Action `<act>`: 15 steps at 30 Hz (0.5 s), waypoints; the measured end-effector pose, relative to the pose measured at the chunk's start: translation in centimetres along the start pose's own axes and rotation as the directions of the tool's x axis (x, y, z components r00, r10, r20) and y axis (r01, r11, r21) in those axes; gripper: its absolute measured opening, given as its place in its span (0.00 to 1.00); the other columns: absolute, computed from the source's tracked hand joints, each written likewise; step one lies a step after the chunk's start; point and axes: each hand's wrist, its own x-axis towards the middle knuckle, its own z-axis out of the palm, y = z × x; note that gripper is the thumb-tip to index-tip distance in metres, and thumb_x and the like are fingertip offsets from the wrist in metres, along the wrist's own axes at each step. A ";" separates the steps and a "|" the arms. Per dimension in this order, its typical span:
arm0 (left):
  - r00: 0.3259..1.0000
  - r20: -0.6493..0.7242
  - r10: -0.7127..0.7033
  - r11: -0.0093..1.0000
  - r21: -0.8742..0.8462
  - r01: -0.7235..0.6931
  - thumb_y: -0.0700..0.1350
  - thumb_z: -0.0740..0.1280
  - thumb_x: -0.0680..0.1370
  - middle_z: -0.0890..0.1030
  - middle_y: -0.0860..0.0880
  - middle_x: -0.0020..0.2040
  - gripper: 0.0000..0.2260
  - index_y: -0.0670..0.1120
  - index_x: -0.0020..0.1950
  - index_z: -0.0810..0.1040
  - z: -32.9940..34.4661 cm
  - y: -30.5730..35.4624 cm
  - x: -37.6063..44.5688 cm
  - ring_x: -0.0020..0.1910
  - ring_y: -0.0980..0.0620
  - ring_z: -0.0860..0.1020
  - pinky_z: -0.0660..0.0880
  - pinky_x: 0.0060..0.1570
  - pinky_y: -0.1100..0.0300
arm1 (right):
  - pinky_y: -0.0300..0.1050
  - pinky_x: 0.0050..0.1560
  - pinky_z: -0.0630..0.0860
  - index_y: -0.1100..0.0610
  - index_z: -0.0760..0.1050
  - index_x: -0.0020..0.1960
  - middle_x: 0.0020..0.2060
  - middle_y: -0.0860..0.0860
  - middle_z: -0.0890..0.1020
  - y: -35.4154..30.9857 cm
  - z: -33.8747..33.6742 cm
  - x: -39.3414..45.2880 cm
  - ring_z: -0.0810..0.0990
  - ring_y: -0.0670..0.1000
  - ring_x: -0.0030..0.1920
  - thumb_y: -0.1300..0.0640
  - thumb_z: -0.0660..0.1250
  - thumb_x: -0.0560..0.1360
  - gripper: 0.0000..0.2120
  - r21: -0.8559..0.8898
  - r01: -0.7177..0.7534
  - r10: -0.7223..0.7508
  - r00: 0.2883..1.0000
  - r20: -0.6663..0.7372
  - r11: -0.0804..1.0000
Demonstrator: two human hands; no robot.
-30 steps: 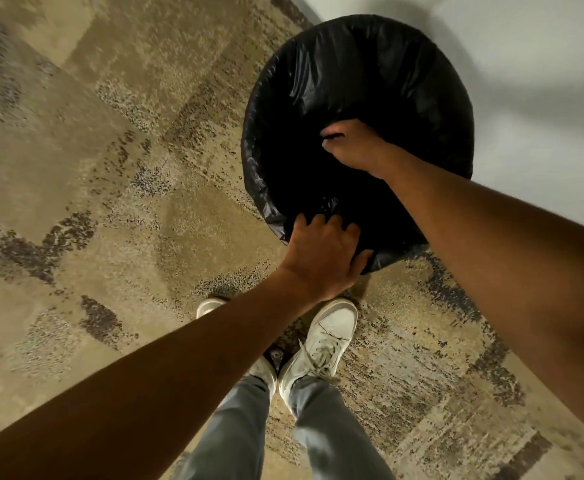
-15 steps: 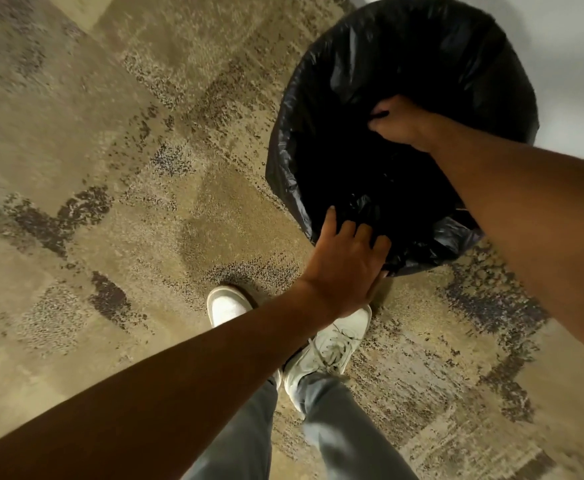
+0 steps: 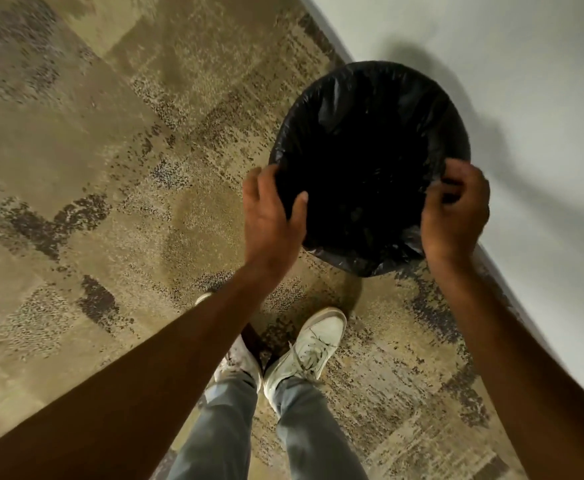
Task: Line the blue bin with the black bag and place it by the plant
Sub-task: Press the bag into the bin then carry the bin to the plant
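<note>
Looking straight down, the floor fills most of the view: a carpet (image 3: 117, 174) in tan and olive blocks, broken by dark speckled patches that run in streaks. Along the upper right a pale, plain wall (image 3: 533, 81) cuts diagonally across, meeting the carpet at a dark base line. A soft shadow falls on the wall just behind the bin.

The bin itself sits on the carpet right up against that wall edge, and none of its blue shows; the black bag (image 3: 370, 109) covers it all, glossy and wrinkled, folded over the round rim, with the inside a deep black hollow.

Both hands are at the near side of the rim. The left hand (image 3: 270, 220) is on the rim's left side, fingers spread down the outside of the plastic and thumb hooked over into the opening, so its grip is a loose clasp on the bag at the rim. The right hand (image 3: 453, 216) is at the rim's right side, fingers curled in tight and pinching a fold of the bag at the edge nearest the wall.

Below, two white sneakers (image 3: 306, 348) stand on the carpet close to the bin, the right one plainly seen with its laces, the left partly hidden behind the forearm. Grey-blue trouser legs (image 3: 304, 427) run down to the bottom edge of the view.
</note>
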 end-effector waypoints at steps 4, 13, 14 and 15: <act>0.927 0.056 -0.370 0.882 -0.292 0.369 0.46 0.70 0.77 0.79 0.51 0.52 0.24 0.43 0.71 0.67 0.4 0.5 1.5 0.52 0.51 0.79 0.80 0.42 0.70 | 0.48 0.59 0.76 0.55 0.66 0.69 0.64 0.57 0.74 1.7 -1.4 -2.2 0.76 0.55 0.61 0.53 0.68 0.75 0.25 -0.057 -0.447 0.451 0.888 0.092 0.893; 0.821 0.227 -0.524 0.779 -0.263 0.570 0.40 0.72 0.75 0.83 0.40 0.54 0.07 0.41 0.50 0.77 0.5 -1.9 2.8 0.51 0.44 0.83 0.82 0.53 0.48 | 0.49 0.41 0.82 0.54 0.72 0.65 0.57 0.51 0.79 4.5 0.7 -3.3 0.80 0.54 0.57 0.60 0.67 0.79 0.15 0.196 -0.799 0.717 0.598 0.357 0.569; 0.818 0.235 -0.524 0.779 -0.254 0.573 0.40 0.72 0.75 0.83 0.39 0.54 0.06 0.42 0.48 0.76 0.3 -2.0 2.5 0.50 0.44 0.83 0.82 0.52 0.48 | 0.47 0.38 0.81 0.55 0.72 0.66 0.57 0.51 0.78 4.7 0.8 -3.3 0.79 0.54 0.57 0.59 0.66 0.79 0.16 0.197 -0.804 0.722 0.591 0.360 0.560; 0.816 0.243 -0.525 0.779 -0.248 0.575 0.39 0.72 0.75 0.83 0.39 0.54 0.06 0.43 0.47 0.76 0.2 -2.2 2.1 0.50 0.44 0.83 0.83 0.51 0.48 | 0.47 0.38 0.81 0.55 0.71 0.67 0.57 0.51 0.78 4.9 0.8 -3.4 0.79 0.54 0.57 0.58 0.65 0.79 0.16 0.199 -0.807 0.724 0.588 0.361 0.557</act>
